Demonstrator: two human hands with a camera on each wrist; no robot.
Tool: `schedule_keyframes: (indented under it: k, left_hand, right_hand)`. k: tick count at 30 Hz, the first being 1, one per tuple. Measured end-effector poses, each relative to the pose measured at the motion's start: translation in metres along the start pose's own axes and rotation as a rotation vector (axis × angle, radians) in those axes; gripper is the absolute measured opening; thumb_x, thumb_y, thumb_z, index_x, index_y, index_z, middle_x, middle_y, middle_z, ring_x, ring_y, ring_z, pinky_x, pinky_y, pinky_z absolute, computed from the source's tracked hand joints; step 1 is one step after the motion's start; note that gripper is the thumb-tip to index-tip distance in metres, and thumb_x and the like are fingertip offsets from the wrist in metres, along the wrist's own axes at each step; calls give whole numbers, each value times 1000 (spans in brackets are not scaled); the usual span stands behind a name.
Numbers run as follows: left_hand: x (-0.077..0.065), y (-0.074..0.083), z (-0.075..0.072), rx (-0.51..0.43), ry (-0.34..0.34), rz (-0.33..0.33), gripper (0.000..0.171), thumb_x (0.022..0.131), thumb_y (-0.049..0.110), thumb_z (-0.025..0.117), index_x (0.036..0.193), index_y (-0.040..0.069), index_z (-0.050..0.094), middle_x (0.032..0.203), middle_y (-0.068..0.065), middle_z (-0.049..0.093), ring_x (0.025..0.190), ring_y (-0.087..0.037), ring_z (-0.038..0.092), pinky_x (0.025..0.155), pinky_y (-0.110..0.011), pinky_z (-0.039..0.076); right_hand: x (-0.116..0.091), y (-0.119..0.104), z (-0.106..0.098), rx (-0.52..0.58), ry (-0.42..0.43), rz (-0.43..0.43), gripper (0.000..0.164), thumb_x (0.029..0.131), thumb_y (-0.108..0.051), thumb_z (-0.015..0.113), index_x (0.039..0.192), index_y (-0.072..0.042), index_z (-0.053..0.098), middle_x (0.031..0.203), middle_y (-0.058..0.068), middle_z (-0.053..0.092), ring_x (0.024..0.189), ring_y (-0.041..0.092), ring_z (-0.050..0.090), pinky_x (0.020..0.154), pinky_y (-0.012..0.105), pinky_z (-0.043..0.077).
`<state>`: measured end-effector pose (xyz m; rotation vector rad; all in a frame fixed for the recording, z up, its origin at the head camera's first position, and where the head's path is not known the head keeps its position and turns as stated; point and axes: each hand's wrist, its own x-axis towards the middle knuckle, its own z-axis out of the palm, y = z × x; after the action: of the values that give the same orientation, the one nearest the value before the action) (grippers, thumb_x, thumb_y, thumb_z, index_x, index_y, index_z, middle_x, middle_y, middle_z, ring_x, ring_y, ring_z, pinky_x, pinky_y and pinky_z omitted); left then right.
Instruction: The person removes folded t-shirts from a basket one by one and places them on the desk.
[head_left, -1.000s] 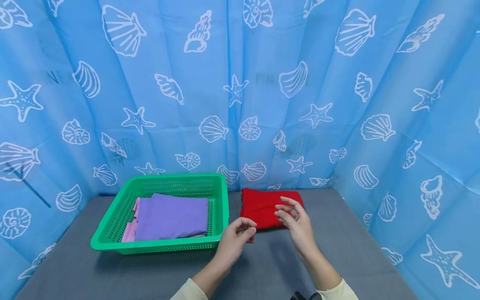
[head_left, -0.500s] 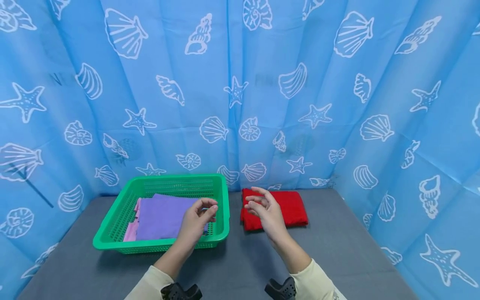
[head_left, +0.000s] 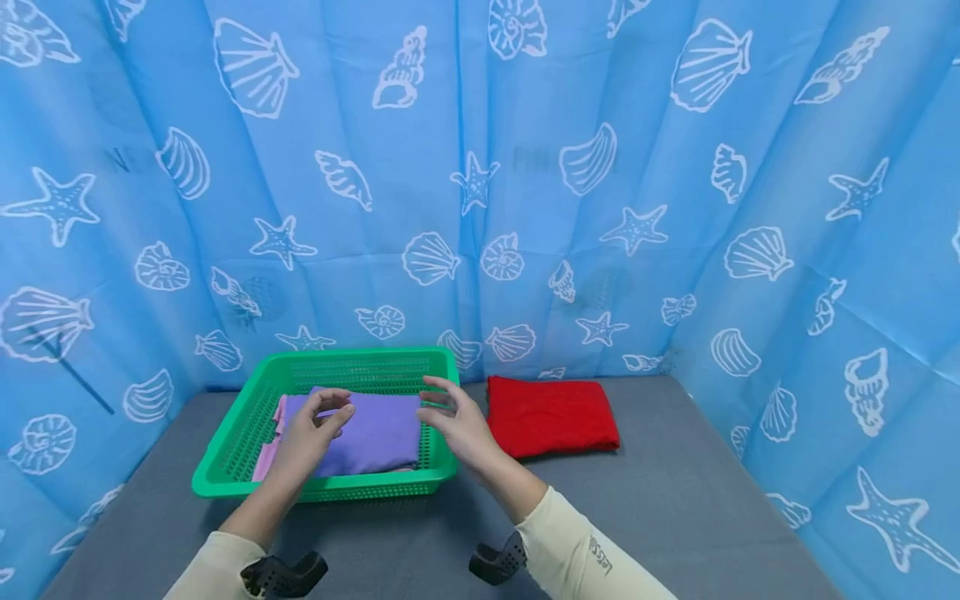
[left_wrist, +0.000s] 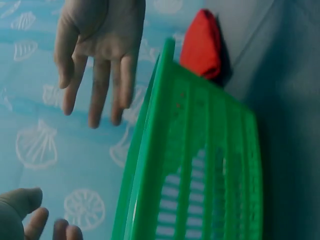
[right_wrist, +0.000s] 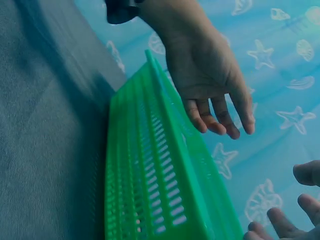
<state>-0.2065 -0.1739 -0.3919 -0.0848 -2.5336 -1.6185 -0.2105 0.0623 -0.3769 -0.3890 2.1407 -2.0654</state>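
Note:
My left hand [head_left: 311, 433] hovers over the left part of a green plastic basket [head_left: 212, 450], fingers loosely bent around nothing. Inside the basket lies a folded purple cloth [head_left: 382, 429] on top of a pink cloth [head_left: 267, 457], which peeks out at the left. Above the basket's right side hangs my right hand [head_left: 461, 425], its fingers relaxed and holding nothing. Both palms face each other, apart, as the left wrist view shows with the right hand [left_wrist: 102, 55] beyond the basket's rim. A folded red cloth [head_left: 555, 417] lies on the table to the right of the basket.
A grey cloth-covered table [head_left: 645, 517] carries the basket and the red cloth. Behind and at both sides hangs a blue curtain [head_left: 480, 208] with white shells and starfish. Black camera mounts [head_left: 285, 575] sit on the wrists.
Both hands have moved left, from near the red cloth to over the basket. The red cloth and the basket's contents have stayed where they were.

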Motion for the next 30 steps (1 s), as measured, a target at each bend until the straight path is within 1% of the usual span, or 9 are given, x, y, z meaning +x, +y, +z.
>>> schedule_keyframes:
  k: [3,6,10,12,15,17,22,26,30]
  left_hand:
    - [5,-7,-13,50,-20,-37,52,101,43,52,140,9,46,143,-18,48,127,-38,51,101,-50,46]
    - [12,-13,-23,102,-30,-75,54,102,39,51,144,5,42,147,-23,42,132,-44,43,102,-55,43]
    - [22,-25,-34,159,-24,-126,54,103,35,50,146,3,39,151,-28,35,136,-48,36,102,-58,41]
    - [27,-33,-40,182,-14,-149,54,104,34,49,146,3,38,152,-29,32,137,-48,34,103,-59,39]
    - [32,-44,-48,223,-4,-174,55,103,32,50,147,1,37,152,-32,29,139,-49,30,108,-61,33]
    - [33,-48,-51,236,-6,-199,56,103,31,50,147,0,35,153,-33,27,140,-49,28,110,-61,30]
    - [35,-53,-54,198,-29,-254,61,103,29,49,150,-3,28,155,-35,20,143,-50,20,112,-61,27]
    - [40,-57,-54,142,-69,-291,62,103,30,48,152,-1,25,156,-36,12,144,-51,14,112,-62,27]
    - [45,-64,-54,131,-103,-304,62,103,30,49,152,0,25,159,-32,6,145,-51,10,113,-62,22]
  right_hand:
    - [7,3,10,-27,-8,36,50,98,-20,61,145,-18,46,145,15,47,135,41,44,107,55,39]
    - [15,8,19,-28,8,90,51,97,-20,62,145,-20,47,149,18,41,137,42,40,108,56,38]
    - [27,14,25,11,63,150,52,95,-16,63,145,-18,48,154,21,33,139,42,35,109,58,35]
    - [32,17,28,17,90,163,52,94,-14,63,145,-17,48,155,21,30,141,43,31,109,58,34]
    - [38,21,32,-15,104,178,54,94,-13,63,145,-16,47,156,21,28,142,44,29,108,59,34]
    - [41,25,35,-39,97,199,55,94,-13,63,146,-15,45,153,22,34,140,44,33,108,59,35]
    - [49,33,41,-81,92,257,58,92,-10,62,147,-10,43,149,23,41,136,43,39,107,57,37]
    - [53,36,45,-116,98,295,59,91,-8,63,147,-7,43,151,22,38,133,43,43,105,55,41]
    - [55,40,46,-114,93,327,60,91,-5,62,147,-6,42,151,21,38,132,43,44,104,55,41]
